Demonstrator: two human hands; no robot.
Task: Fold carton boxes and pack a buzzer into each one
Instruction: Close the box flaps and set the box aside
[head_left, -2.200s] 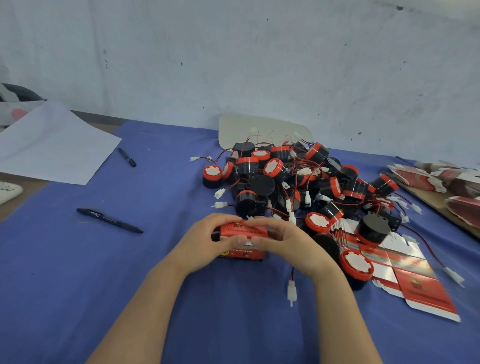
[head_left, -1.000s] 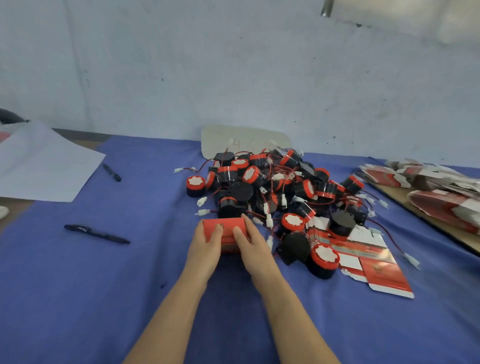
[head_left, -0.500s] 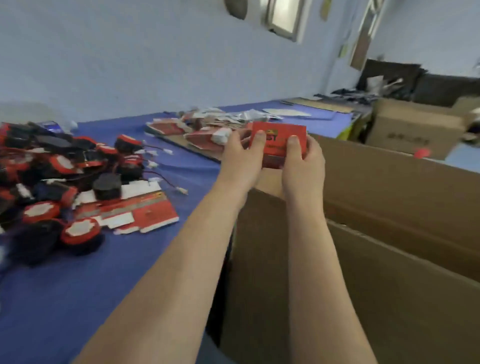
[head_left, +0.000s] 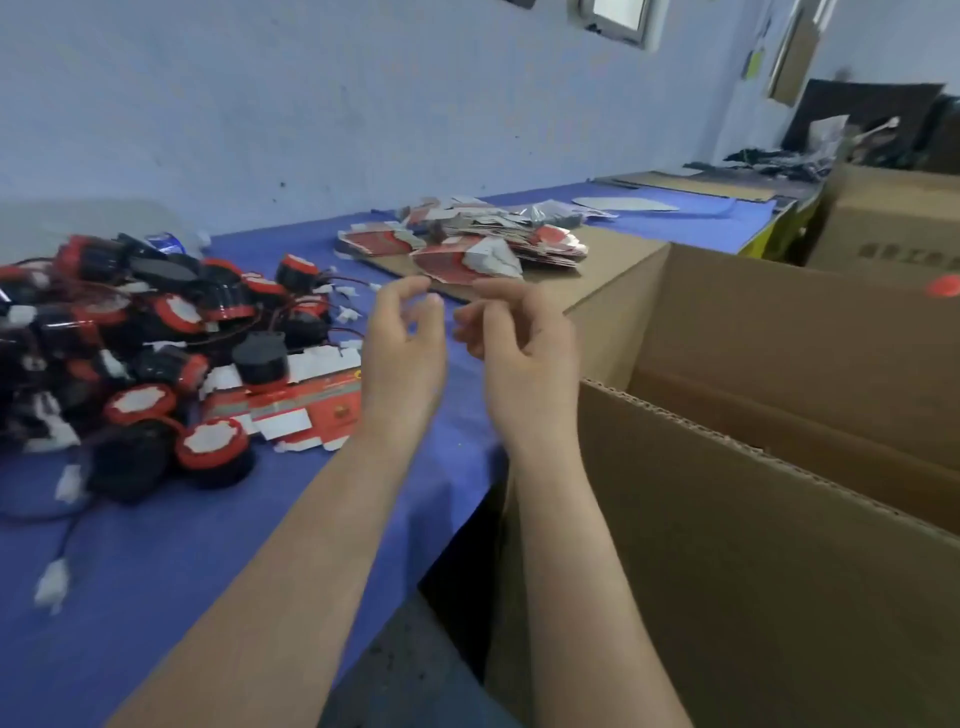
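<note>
Buzzers heaped beside left hand and right hand, both released, holding nothing

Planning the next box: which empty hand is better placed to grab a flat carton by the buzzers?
Probably left. The left hand hovers next to the flat cartons; the right hand is beyond it, nearer the cardboard box.

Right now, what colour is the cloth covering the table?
The cloth is blue; it shows best in the head view.
</note>
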